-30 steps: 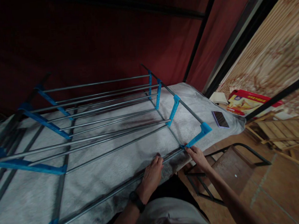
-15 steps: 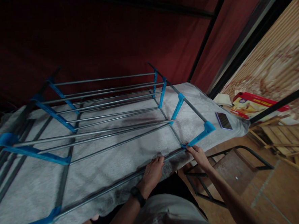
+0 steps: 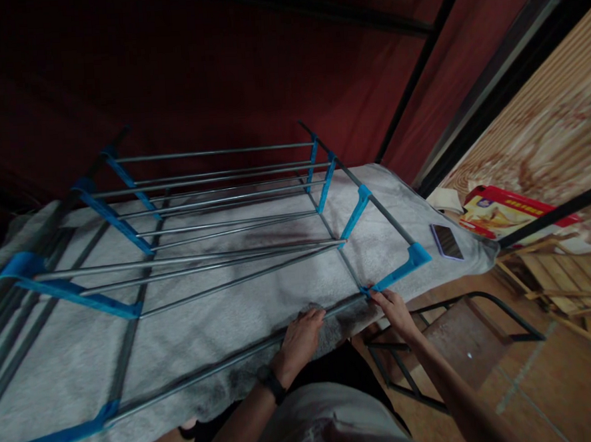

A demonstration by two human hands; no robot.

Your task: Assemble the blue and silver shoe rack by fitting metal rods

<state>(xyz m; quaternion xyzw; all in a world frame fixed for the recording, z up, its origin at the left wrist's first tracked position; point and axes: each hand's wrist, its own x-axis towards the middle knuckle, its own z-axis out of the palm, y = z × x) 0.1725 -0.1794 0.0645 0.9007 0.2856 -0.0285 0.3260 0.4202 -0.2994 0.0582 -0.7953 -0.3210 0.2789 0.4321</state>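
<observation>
A rack of grey metal rods (image 3: pixel 244 362) and blue plastic brackets (image 3: pixel 402 268) lies on its side on a grey blanket (image 3: pixel 261 310). With fingers curled over the near rod, my left hand (image 3: pixel 302 337) grips it left of its right end. At that end, my right hand (image 3: pixel 392 310) pinches the corner where the rod meets the blue bracket. The fingertips of both hands are partly hidden. Farther tiers of rods stretch between the left and right side poles, and some of the middle rods run at a slant.
A phone (image 3: pixel 447 242) lies on the blanket's right end, near a red and yellow box (image 3: pixel 518 213). Below stand a black-framed chair (image 3: pixel 467 337) and a folded wooden piece (image 3: pixel 564 278). A dark red wall rises behind, with black poles at right.
The view has shifted slightly, so the rack and phone sit a little further right. Both hands keep their places on the near rod and corner.
</observation>
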